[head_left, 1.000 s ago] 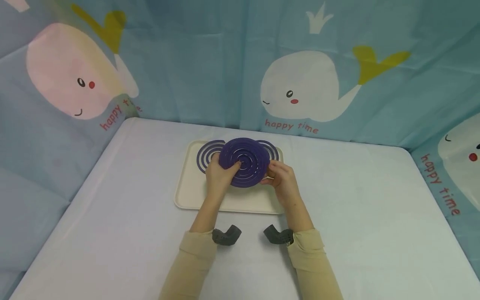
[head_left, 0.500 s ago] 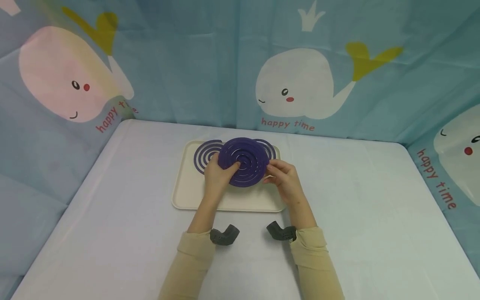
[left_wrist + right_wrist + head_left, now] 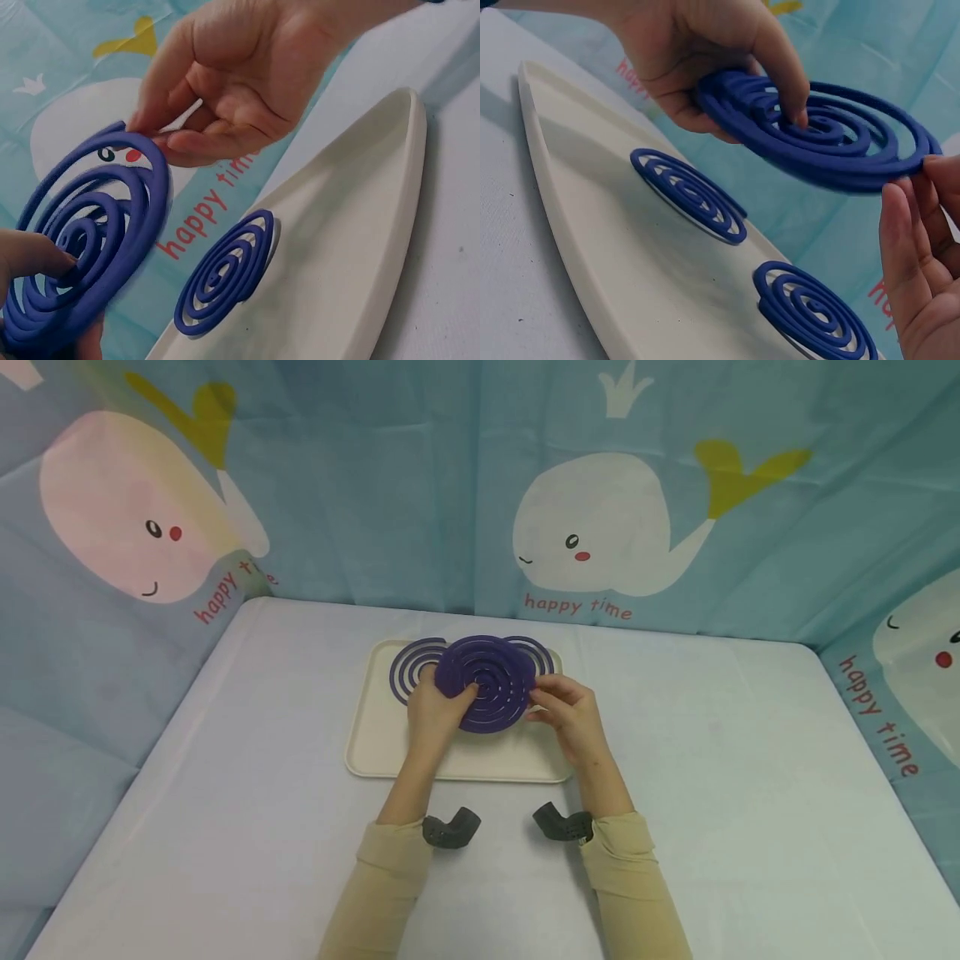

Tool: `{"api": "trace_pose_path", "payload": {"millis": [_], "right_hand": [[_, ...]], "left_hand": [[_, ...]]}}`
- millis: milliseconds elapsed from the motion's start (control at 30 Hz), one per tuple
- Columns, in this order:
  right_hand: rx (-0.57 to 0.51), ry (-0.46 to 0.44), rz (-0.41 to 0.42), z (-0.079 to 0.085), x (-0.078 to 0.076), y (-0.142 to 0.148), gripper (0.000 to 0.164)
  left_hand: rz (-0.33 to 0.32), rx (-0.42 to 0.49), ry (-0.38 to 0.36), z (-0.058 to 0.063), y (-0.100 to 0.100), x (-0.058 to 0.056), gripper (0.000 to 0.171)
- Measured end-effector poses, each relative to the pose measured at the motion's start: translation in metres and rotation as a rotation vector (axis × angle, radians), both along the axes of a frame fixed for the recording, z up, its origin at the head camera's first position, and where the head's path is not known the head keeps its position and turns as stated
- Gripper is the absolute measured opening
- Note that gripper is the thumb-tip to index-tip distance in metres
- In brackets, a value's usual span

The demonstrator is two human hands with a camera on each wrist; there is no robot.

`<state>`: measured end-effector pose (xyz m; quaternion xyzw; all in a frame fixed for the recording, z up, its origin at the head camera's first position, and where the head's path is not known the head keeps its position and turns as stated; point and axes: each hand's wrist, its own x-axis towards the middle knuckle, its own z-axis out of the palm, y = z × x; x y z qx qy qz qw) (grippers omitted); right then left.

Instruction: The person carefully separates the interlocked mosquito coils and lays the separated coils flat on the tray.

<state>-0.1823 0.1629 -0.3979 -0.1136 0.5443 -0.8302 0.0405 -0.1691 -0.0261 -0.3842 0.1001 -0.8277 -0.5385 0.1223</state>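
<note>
A stack of blue-purple mosquito coils (image 3: 491,717) is held up over the cream tray (image 3: 384,752), its flat face towards the head camera. My left hand (image 3: 435,714) grips the stack from the left, thumb pressed near the spiral's centre and the other fingers behind. On the opposite side, my right hand (image 3: 572,717) pinches the outer ring between thumb and fingertips, as the right wrist view shows. How many coils the stack has cannot be made out. Two more coils lie on the tray behind it: one coil (image 3: 688,196) at the left and another coil (image 3: 817,315) at the right.
The tray rests on a white-covered table (image 3: 750,793). A blue curtain (image 3: 420,510) with whale prints hangs behind and along the sides. Dark curved wrist mounts (image 3: 452,829) stick out from both forearms, low over the table.
The head view has shifted slightly. My right wrist has moved a little outward, its fingers still at the stack's right rim. My left hand keeps its grip.
</note>
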Motion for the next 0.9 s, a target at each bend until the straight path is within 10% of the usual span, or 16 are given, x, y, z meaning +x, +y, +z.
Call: {"api": "trace_pose_path", "payload": {"millis": [900], "right_hand": [[0.058,-0.083,0.030,-0.003,0.000,0.009,0.037]], "left_hand": [[-0.085,0.028,-0.018,0.001,-0.001,0.004,0.053]]}}
